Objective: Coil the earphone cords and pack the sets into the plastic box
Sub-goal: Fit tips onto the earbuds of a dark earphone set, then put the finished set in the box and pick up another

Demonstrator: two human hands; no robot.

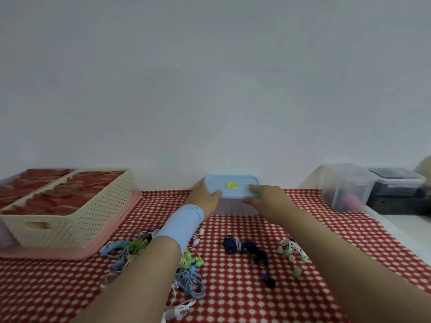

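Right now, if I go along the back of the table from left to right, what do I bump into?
Cream basket → left hand → blue-lidded plastic box → right hand → clear bin → dark-lidded container.

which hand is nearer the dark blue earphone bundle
Right. The right hand rests on the lid's right front edge, up and slightly right of the dark blue earphone bundle; the left hand grips the lid's left side, farther over.
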